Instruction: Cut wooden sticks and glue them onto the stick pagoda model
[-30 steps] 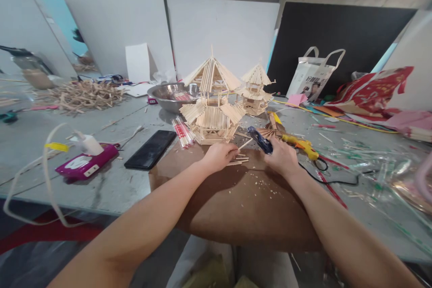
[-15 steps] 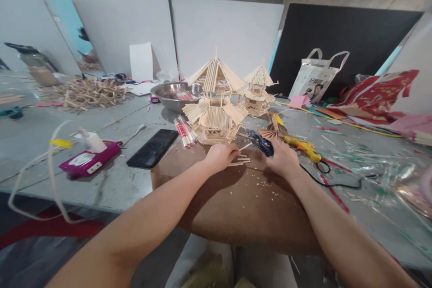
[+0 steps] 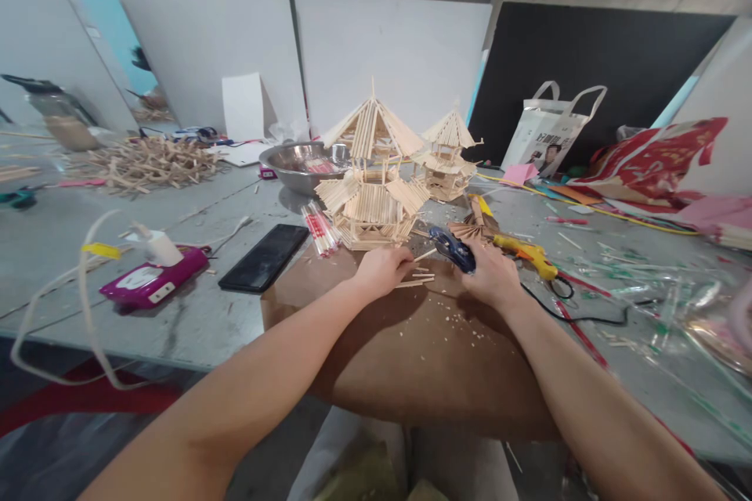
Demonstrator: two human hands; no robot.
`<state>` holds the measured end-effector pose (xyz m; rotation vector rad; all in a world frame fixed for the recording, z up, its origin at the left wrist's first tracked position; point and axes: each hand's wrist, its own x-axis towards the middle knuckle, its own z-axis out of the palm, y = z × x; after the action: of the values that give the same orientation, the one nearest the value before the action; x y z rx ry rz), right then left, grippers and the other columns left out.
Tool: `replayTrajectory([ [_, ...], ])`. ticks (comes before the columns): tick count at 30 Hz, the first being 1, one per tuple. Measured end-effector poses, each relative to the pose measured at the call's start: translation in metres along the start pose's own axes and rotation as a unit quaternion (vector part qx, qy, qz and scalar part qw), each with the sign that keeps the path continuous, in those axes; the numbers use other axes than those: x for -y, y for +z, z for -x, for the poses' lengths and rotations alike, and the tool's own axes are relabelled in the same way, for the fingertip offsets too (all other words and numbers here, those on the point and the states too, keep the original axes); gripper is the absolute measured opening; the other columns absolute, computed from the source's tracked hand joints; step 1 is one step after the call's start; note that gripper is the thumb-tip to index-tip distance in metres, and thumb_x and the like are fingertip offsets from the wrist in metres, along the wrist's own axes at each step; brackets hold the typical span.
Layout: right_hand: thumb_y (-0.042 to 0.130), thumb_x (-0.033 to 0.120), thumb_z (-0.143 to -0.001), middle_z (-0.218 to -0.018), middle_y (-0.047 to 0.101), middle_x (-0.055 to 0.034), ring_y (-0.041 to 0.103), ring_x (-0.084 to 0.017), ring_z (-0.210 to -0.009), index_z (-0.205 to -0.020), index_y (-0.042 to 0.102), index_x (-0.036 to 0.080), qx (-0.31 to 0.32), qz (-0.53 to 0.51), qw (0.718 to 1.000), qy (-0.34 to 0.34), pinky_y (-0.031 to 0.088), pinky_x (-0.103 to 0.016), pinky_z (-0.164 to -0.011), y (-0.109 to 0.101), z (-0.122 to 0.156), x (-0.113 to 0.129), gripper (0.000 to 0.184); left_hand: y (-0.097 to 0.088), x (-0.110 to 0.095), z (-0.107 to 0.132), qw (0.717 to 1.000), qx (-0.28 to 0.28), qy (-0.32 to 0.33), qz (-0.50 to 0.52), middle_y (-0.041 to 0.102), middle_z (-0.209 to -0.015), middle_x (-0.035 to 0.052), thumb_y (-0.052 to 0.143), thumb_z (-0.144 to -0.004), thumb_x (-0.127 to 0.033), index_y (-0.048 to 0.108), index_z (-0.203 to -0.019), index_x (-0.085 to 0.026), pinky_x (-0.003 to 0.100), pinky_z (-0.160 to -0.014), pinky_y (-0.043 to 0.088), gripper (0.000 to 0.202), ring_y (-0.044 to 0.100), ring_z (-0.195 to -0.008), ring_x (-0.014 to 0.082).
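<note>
Close ahead, wooden pavilion [image 3: 371,203], left hand [image 3: 381,270] pinching thin stick [image 3: 426,254], right hand [image 3: 490,275] gripping blue cutters [image 3: 451,248]

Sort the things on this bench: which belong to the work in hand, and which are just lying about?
In use:
left hand holding a thin wooden stick
right hand gripping a dark blue-handled tool
short cut sticks on the brown cardboard sheet
large stick-built pagoda model

Lying about:
black phone
steel bowl
yellow glue gun
magenta flat pack
white tote bag
</note>
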<state>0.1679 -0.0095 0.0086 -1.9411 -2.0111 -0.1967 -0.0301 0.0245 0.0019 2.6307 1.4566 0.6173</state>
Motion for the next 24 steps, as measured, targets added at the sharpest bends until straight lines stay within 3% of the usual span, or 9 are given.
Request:
replayTrajectory([
  [24,0.048,0.04,-0.067,-0.091,0.061,-0.0052,0.055,-0.022,-0.081,-0.104,0.05,0.025,0.002,0.007,1.0,0.002,0.036,-0.028,-0.061,-0.0014,0.0011,0.0014,0.04,0.0007,0.0023,-0.0003,1.0,0.003,0.009,-0.007,0.064,-0.072,0.0025,0.042,-0.077,-0.035,0.062,-0.078,-0.02,0.023,-0.058,0.037,0.025,0.057,-0.067,0.0151],
])
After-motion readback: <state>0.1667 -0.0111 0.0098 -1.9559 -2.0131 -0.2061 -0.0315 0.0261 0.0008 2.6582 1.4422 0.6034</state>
